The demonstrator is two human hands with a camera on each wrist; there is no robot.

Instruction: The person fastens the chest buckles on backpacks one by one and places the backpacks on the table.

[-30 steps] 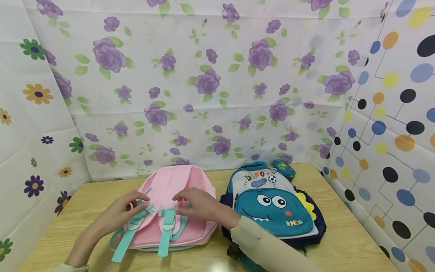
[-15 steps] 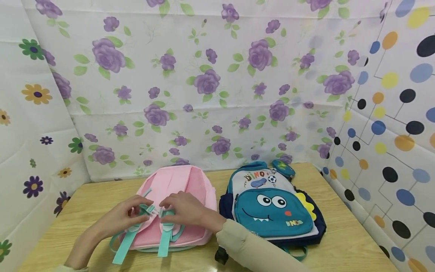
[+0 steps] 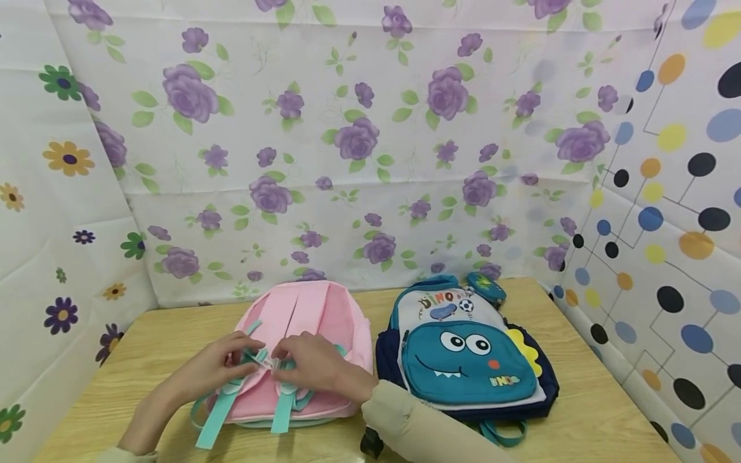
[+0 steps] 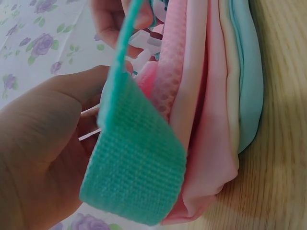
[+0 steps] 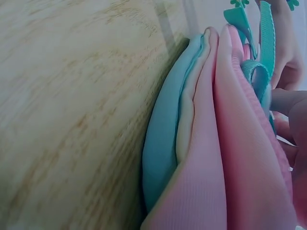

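A pink backpack (image 3: 338, 315) lies with its strap side up on the table, turquoise webbing straps (image 3: 214, 418) trailing toward the front edge. My left hand (image 3: 211, 366) pinches one half of a pale plastic buckle (image 3: 269, 364) on a turquoise strap, thumb and fingers curled round it. From the other side my right hand (image 3: 321, 363) pinches the second half. The two halves meet between my fingertips over the middle of the pack. In the left wrist view the white buckle pieces (image 4: 142, 61) show close together, partly hidden by a turquoise strap loop (image 4: 136, 153).
Right of the pink pack lies a blue dinosaur backpack (image 3: 469, 360), my right sleeve (image 3: 428, 424) crossing near its lower left corner. A black buckle (image 3: 371, 444) sits by that sleeve. Flowered cloth (image 3: 324, 148) hangs behind the wooden table (image 3: 156, 341).
My right hand has come down and left from hovering over the right strap and now holds its buckle half. My left hand has taken hold of the other half; the halves have come together.
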